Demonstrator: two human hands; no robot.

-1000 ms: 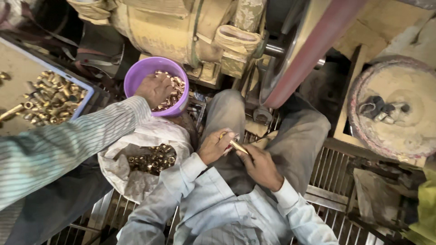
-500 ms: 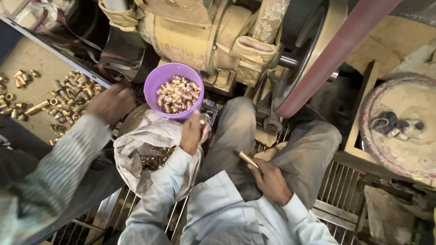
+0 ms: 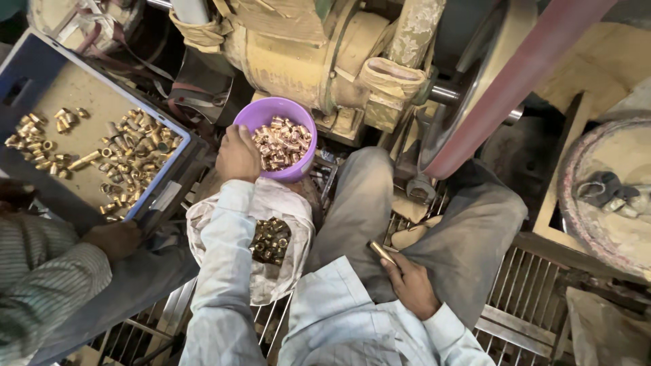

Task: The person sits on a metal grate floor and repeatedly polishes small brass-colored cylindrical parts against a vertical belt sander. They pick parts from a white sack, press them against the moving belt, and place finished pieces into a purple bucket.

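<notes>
Metal grating (image 3: 522,298) is lying underfoot, and the seated person is working low beside a grimy yellowed machine (image 3: 305,47). Nearest, the right hand (image 3: 410,288) is holding a short brass tube (image 3: 382,252) against the thigh, grip closed around its lower end. Between the knees a white sack (image 3: 285,203) is gaping open, showing dark brass fittings (image 3: 270,240). Farther out, the left hand (image 3: 237,154) is gripping the near rim of a purple bowl (image 3: 261,112) heaped with coppery fittings (image 3: 281,144); holding it level seems wise, since it is brimming. Beyond, a co-worker's hand (image 3: 112,238) is resting by a blue tray (image 3: 41,74) of scattered brass parts (image 3: 129,152).
</notes>
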